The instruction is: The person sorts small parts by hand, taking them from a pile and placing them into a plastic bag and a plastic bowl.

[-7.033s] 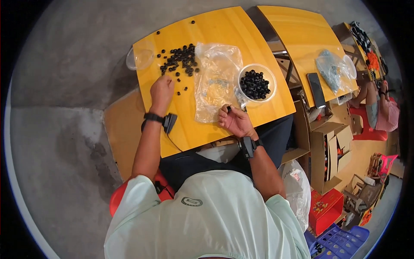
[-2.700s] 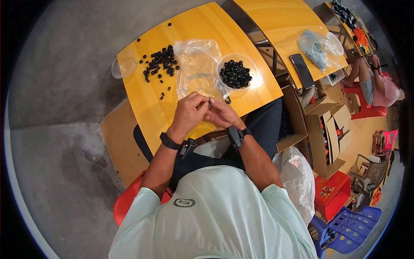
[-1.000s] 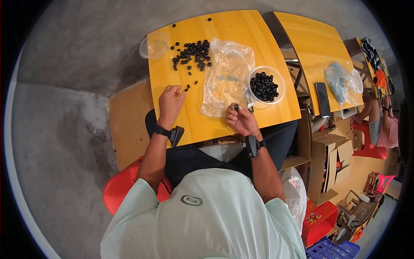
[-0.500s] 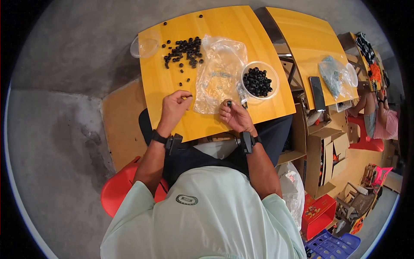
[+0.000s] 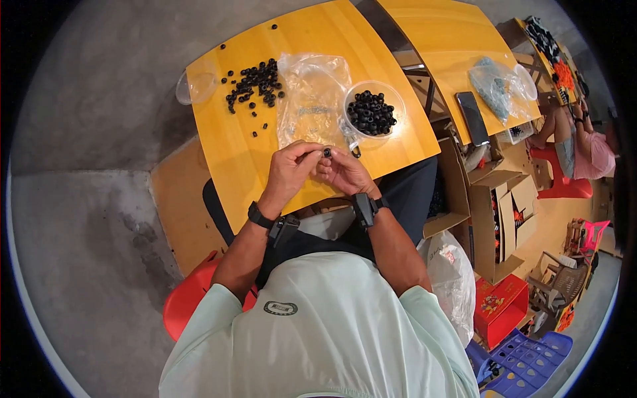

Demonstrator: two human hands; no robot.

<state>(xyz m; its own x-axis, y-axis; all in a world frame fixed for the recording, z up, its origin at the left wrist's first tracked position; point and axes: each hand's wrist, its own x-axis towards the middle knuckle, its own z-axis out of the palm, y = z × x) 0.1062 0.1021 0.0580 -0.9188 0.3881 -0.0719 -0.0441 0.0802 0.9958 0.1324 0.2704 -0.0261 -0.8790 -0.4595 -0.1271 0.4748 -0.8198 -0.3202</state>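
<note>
A small black round part with a ring-like end sits between the fingertips of both hands, above the table's near edge. My right hand is closed around it, thumb up. Against it press the pinched thumb and finger of my left hand; any smaller piece in them is hidden. Just beyond the hands lies a crumpled clear plastic bag with small pale pieces inside. A clear round tub full of black round parts stands to the right. Loose smaller black pieces are scattered left of the bag.
The yellow table carries a clear lid at its left edge. On the second table lie a phone and a bag of bluish pieces. Cardboard boxes stand at the right; another person sits farther off.
My hands, apart before, have come together at the black part. The left moved right from the table's left side. The whole view has shifted slightly.
</note>
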